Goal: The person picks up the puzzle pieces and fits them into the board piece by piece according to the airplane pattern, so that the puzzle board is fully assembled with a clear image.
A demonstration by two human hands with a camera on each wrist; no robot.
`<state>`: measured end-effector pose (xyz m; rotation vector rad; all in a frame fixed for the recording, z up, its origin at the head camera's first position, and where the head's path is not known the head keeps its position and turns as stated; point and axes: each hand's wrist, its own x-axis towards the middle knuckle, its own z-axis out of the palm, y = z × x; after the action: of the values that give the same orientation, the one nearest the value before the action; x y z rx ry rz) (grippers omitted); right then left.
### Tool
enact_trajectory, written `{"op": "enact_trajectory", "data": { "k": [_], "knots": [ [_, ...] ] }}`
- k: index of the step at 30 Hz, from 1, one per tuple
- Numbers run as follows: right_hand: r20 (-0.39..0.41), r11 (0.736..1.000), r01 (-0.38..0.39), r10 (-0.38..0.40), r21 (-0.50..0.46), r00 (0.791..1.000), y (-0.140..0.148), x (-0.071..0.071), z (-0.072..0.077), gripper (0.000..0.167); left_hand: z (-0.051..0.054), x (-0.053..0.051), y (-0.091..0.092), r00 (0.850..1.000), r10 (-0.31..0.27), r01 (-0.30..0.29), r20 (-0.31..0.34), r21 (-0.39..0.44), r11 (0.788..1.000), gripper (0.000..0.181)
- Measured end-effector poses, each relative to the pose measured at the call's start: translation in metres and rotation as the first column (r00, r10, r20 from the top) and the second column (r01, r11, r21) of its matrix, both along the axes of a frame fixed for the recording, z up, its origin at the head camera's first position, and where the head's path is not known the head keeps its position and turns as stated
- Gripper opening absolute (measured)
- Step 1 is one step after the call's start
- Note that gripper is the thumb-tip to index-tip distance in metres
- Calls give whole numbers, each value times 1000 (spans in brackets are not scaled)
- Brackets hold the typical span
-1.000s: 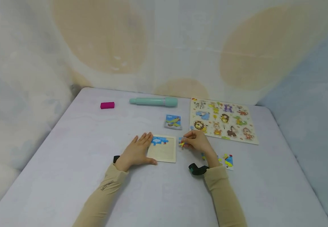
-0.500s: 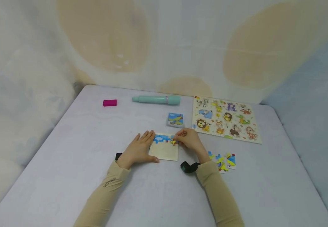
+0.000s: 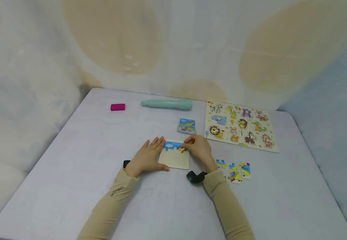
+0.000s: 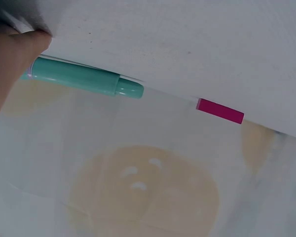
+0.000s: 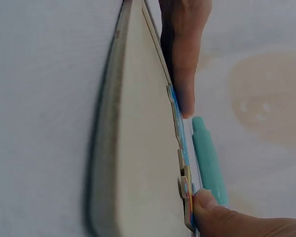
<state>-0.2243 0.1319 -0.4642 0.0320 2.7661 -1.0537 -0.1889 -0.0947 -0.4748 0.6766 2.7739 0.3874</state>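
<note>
In the head view a shallow wooden puzzle tray (image 3: 174,161) lies between the hands, its lower part bare wood. Blue sky puzzle pieces (image 3: 170,145) run along its far edge. My left hand (image 3: 146,158) rests along the tray's left side, fingers spread and straight, thumb near the front corner. At the far right corner my right hand (image 3: 199,148) pinches a puzzle piece (image 3: 182,149) with red and yellow on it, partly hidden by the fingers. The right wrist view has this thumb (image 5: 207,202) against the piece, which sits slightly raised beside its neighbours.
Several loose puzzle pieces (image 3: 234,175) lie right of the right wrist. Behind the tray is a small airplane picture block (image 3: 187,125). An animal puzzle board (image 3: 240,128), a mint-green tube (image 3: 165,104) and a magenta block (image 3: 117,107) stand farther back.
My right hand has carried the puzzle piece leftward from beside the tray to its far right corner. The left hand stays at the tray's left side. The head view has shifted slightly.
</note>
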Motion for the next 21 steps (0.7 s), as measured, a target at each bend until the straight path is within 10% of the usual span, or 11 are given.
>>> {"op": "enact_trajectory", "data": {
  "k": [15, 21],
  "knots": [
    [-40, 969, -213, 220, 124, 975, -7, -4, 5, 11, 3, 3, 1, 1000, 18, -18, -7, 24, 1000, 116],
    [-115, 992, -122, 126, 38, 985, -2, -3, -4, 11, 2, 2, -1, 1000, 13, -12, -18, 21, 1000, 115]
  ]
}}
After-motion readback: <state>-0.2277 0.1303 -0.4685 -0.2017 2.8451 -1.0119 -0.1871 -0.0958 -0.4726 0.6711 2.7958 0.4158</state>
